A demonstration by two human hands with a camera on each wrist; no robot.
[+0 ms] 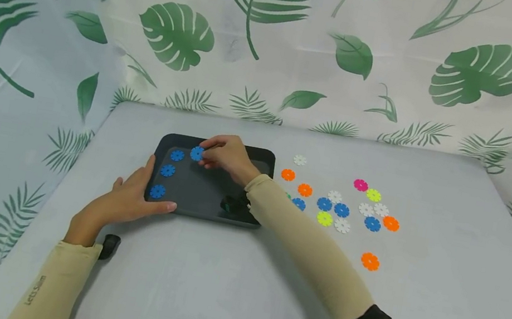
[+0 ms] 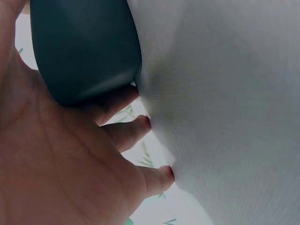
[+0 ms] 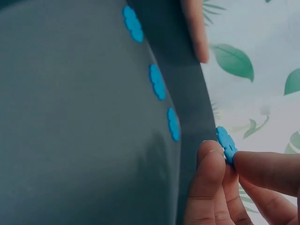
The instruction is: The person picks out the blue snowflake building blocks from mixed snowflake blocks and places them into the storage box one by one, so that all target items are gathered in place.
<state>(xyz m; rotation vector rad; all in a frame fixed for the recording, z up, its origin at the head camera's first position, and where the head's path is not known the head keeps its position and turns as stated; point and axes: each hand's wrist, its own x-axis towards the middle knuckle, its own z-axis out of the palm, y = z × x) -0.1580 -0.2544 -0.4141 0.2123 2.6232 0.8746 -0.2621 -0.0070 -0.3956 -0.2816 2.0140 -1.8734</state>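
Observation:
In the head view my right hand [image 1: 231, 158] pinches a blue flower-shaped plastic disc [image 1: 196, 153] over the back left part of a dark tray [image 1: 200, 189]. The right wrist view shows this disc [image 3: 226, 143] tilted on edge between thumb and fingertips. Three more blue discs [image 1: 168, 170] lie in a line inside the tray along its left wall. My left hand [image 1: 126, 203] holds the tray's front left corner, thumb along the front rim and fingers along the left side. In the left wrist view several fingertips of the left hand [image 2: 70, 159] touch the tabletop.
Right of the tray, loose flower discs in orange [image 1: 370, 261], white [image 1: 342, 226], blue [image 1: 372, 224], yellow [image 1: 324, 218] and pink [image 1: 360, 185] are scattered on the white table [image 1: 194, 284]. A leaf-patterned curtain [image 1: 282, 34] stands behind. My right forearm hides part of the tray.

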